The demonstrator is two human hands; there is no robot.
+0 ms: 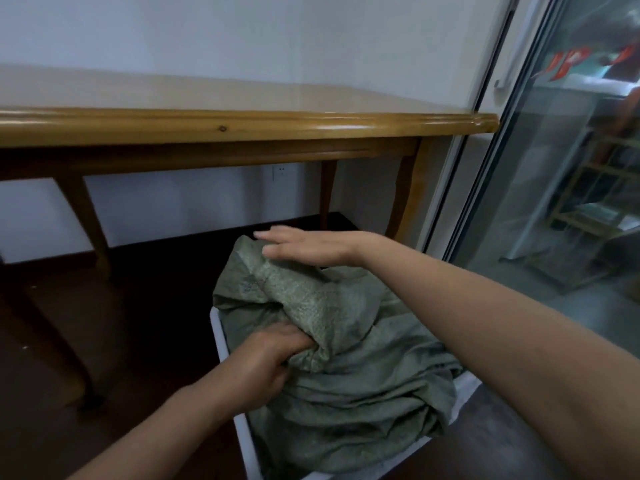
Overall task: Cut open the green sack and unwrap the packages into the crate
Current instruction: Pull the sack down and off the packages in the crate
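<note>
Sack [346,368]: green, woven, crumpled in loose folds; fills the crate and spills over its rims; one corner pulled up into a peak at the far end.
Crate [221,336]: white; only the left rim and a strip of the right rim visible under the sack; stands on the dark floor [131,323], in front of the table.
Left hand [266,362]: closed tight on a bunched fold of the sack near the middle, fingers buried in the cloth, knuckles up.
Right hand [308,245]: open and flat, palm down, fingers stretched toward the left; over the raised corner of the sack; contact with the cloth not clear, fingers blurred.
Right forearm [485,313]: crosses above the sack from the lower right.
Packages: none visible; contents of the sack hidden.
Table [242,124]: wooden, glossy top, curved legs; behind the crate, against a white wall [242,32].
Glass door [568,168]: to the right of the table; shelves visible through the pane, blurred.
</note>
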